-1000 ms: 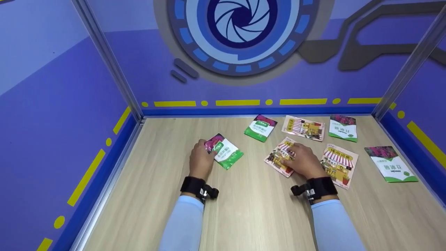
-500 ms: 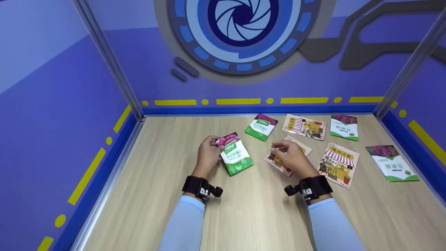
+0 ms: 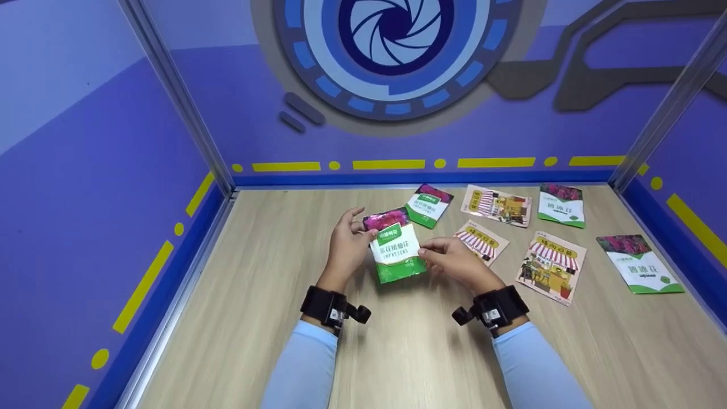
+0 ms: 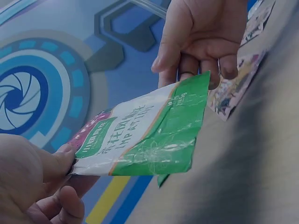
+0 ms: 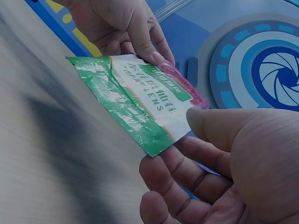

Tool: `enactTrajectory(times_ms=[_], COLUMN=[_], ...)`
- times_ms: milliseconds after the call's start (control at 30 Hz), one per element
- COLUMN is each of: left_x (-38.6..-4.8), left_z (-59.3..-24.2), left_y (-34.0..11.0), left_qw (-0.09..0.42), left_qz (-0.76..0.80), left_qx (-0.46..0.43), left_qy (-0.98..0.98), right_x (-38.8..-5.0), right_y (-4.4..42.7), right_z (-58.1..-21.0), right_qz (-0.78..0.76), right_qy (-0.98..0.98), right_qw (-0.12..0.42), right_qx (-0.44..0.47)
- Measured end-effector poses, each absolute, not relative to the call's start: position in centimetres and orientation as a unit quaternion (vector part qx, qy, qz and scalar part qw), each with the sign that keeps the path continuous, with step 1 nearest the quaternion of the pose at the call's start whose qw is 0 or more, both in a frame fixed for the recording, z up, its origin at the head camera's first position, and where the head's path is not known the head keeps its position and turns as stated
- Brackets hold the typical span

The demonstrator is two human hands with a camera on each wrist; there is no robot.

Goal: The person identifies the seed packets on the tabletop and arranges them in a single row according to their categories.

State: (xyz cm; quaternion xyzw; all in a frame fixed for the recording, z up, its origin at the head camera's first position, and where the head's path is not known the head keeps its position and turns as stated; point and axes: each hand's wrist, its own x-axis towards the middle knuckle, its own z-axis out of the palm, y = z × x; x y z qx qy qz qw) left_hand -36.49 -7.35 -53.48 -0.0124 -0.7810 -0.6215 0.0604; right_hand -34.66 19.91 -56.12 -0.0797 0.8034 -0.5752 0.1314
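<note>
A green-and-white seed packet (image 3: pixel 395 250) with pink flowers and the word IMPATIENS is up off the table, its front tilted to the head camera. My left hand (image 3: pixel 347 250) pinches its left side near the top, thumb on the front, as the left wrist view also shows. My right hand (image 3: pixel 454 262) has its thumb and fingers about the right edge. In the right wrist view the right thumb (image 5: pixel 210 122) lies over that edge, with the fingers underneath. How firmly the right hand grips is hard to tell.
Another green-and-white seed packet (image 3: pixel 430 207) lies just behind. Pink packets with striped awnings (image 3: pixel 497 205) (image 3: pixel 481 241) (image 3: pixel 551 268) lie to the right. Further white-and-green packets (image 3: pixel 561 205) (image 3: pixel 640 264) lie beyond them. Blue-purple walls (image 3: pixel 272 136) enclose the wooden table (image 3: pixel 255 318).
My left hand has lifted the seed packet off the table and brought it rightward. The right hand has left the near pink packet, moving left to the seed packet's edge.
</note>
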Motion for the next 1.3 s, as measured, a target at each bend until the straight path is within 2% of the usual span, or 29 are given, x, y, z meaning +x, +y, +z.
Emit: enactTrajectory(times_ms=[200,433,733,967,1300], left_x=[-35.8,-35.2,-34.4,-33.8,-33.2], left_z=[-52.2,-51.5,-50.8,-50.3,-49.7], left_y=[-7.0,-6.8,-6.5,-6.7,-6.9], left_qw=[0.041,0.021,-0.023,-0.058,-0.063], left_qz=[-0.629,-0.624,-0.635,-0.608,-0.609], left_qx=[-0.025,-0.030,-0.058,-0.090,-0.113], left_qy=[-0.776,-0.780,-0.770,-0.787,-0.782], right_x=[-34.3,-33.9,-33.7,-33.5,-32.8], right_y=[19.5,19.4,19.7,19.6,19.8], right_z=[-55.3,-54.6,-53.1,-52.4,-51.0], right_qz=[-0.578,-0.608,-0.636,-0.653,-0.648], right_qy=[0.803,0.787,0.770,0.757,0.760], right_qw=[0.117,0.077,0.026,0.010,-0.020], right_qx=[-0.083,-0.069,-0.034,-0.015,-0.035])
